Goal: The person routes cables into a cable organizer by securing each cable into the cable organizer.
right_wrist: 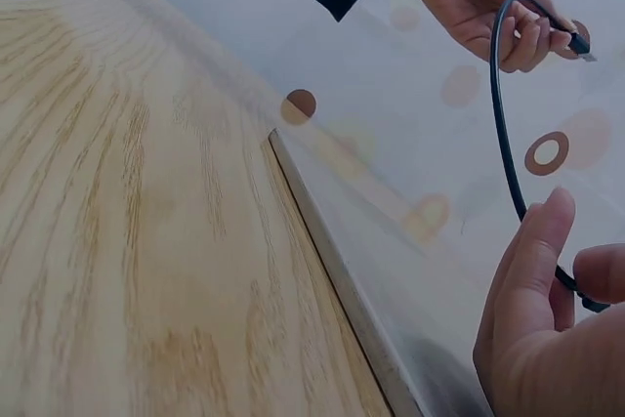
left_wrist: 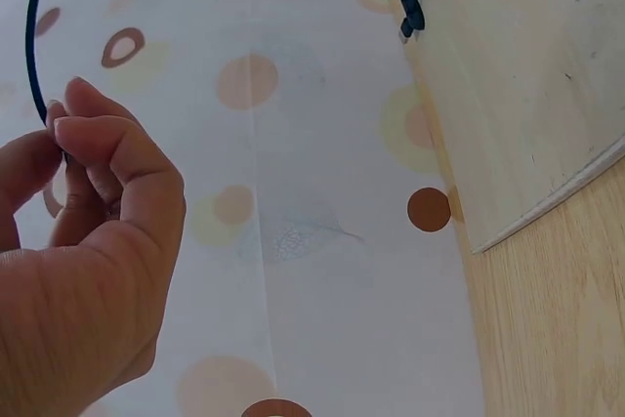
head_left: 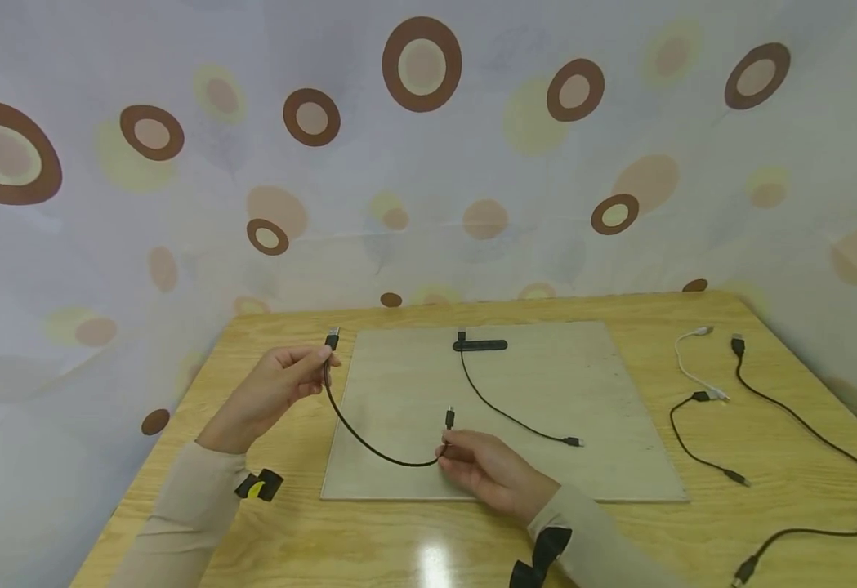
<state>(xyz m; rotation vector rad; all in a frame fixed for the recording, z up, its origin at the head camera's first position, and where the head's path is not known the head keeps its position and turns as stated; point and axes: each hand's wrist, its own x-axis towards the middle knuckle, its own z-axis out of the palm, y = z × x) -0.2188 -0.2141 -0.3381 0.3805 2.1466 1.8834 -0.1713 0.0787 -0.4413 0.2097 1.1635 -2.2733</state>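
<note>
A short black USB cable (head_left: 380, 454) hangs in a downward curve between my two hands. My left hand (head_left: 278, 385) pinches it just below its USB-A plug (head_left: 332, 337), which points up. Lower and to the right, my right hand (head_left: 493, 474) pinches the other end near the small plug (head_left: 450, 418), also pointing up. In the right wrist view the cable (right_wrist: 503, 124) arches from the left hand (right_wrist: 488, 2) down to the right hand (right_wrist: 547, 310). Only part of the cable (left_wrist: 35, 46) shows in the left wrist view; its plug is out of sight there.
Beneath the hands lies a pale board (head_left: 391, 376) on a wooden table (head_left: 266, 482). A black cable clip (head_left: 487, 345) on the board has another black cable (head_left: 502, 411) at its left end. To the right lie a white cable (head_left: 681, 359), a short black cable (head_left: 681, 441) and a longer black cable (head_left: 818, 437).
</note>
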